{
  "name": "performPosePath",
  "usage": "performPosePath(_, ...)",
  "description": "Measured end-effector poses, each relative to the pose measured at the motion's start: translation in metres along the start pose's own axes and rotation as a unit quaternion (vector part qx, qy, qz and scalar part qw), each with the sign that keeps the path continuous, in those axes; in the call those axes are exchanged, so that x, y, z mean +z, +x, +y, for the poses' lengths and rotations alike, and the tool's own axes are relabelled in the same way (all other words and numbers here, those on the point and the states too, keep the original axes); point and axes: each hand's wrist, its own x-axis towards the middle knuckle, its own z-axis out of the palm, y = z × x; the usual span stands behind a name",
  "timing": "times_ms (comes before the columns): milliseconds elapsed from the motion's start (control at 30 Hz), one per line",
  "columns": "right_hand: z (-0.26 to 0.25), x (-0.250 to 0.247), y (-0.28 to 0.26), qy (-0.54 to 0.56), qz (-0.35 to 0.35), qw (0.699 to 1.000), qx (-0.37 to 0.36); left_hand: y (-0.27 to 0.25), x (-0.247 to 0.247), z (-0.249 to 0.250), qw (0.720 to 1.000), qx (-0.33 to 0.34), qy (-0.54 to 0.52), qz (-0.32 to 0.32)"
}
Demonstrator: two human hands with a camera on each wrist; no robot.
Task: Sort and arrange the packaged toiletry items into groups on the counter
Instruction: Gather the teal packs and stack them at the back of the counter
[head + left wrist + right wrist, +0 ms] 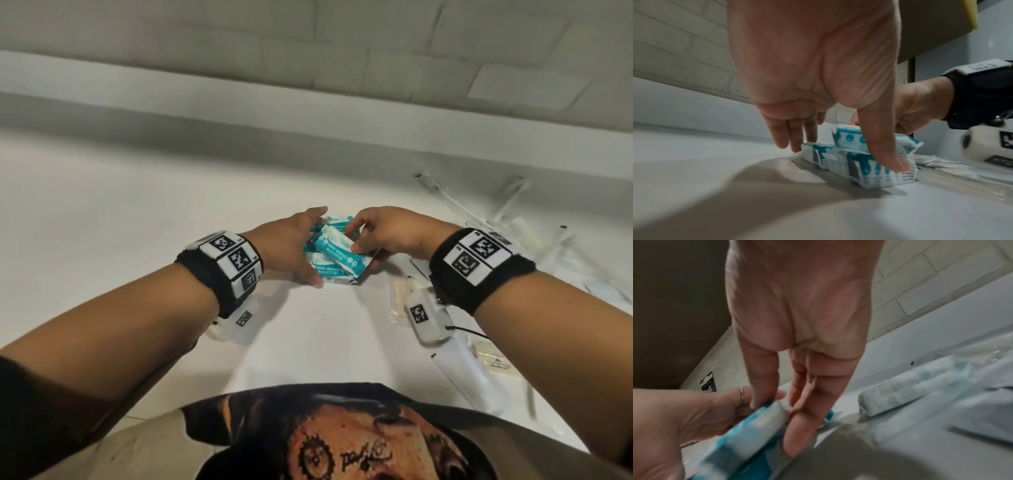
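Three teal-and-white mini wipes packs lie bunched at the middle of the white counter (137, 222). The top pack (334, 243) lies tilted across a lower pack (330, 270), and a third pack (339, 219) shows behind them. My left hand (313, 246) flanks the bunch on its left with straight fingers. Its thumb (890, 155) presses on the front pack (875, 175). My right hand (354, 238) pinches the top pack (756, 426) between thumb and fingers. The left hand (684, 418) meets it from the other side.
Several clear-wrapped toiletry items lie scattered on the right: long thin sachets (513, 205) at the back, flat packets (399, 298) under my right wrist, a long white pack (472, 377) near the front edge. A raised ledge (239, 99) and tiled wall bound the back.
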Motion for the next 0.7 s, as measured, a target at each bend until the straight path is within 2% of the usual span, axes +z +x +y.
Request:
performPosePath(167,-0.011,-0.008,0.007,-0.065,-0.038,0.997,0.005,0.0,-0.002,0.002,1.0,0.004,0.022,-0.001)
performPosePath(200,-0.014,-0.004,0.007,-0.124,-0.05,0.991,-0.001,0.0,-0.002,0.003,1.0,0.006,0.024,0.0)
performPosePath(267,-0.016,0.007,0.009,-0.277,-0.05,0.959,-0.022,0.0,-0.003,0.004,1.0,0.008,0.025,0.006)
performPosePath(333,-0.021,0.007,0.011,-0.349,-0.025,0.936,-0.031,-0.001,-0.004,0.003,1.0,0.006,0.019,0.006)
performPosePath(433,-0.031,-0.019,0.026,-0.308,0.068,0.949,-0.031,0.001,-0.005,0.0,1.0,0.0,-0.004,-0.006)
performPosePath(500,-0.036,-0.032,0.043,-0.305,0.138,0.941,-0.051,0.0,-0.006,-0.001,0.999,0.001,-0.033,-0.016)
performPosePath(600,-0.036,-0.027,0.066,-0.307,0.142,0.939,-0.055,-0.001,-0.011,0.003,1.0,-0.002,-0.027,0.004)
performPosePath(700,-0.03,-0.023,0.075,-0.275,0.108,0.954,-0.05,0.003,-0.019,0.01,0.999,0.008,0.028,0.023)
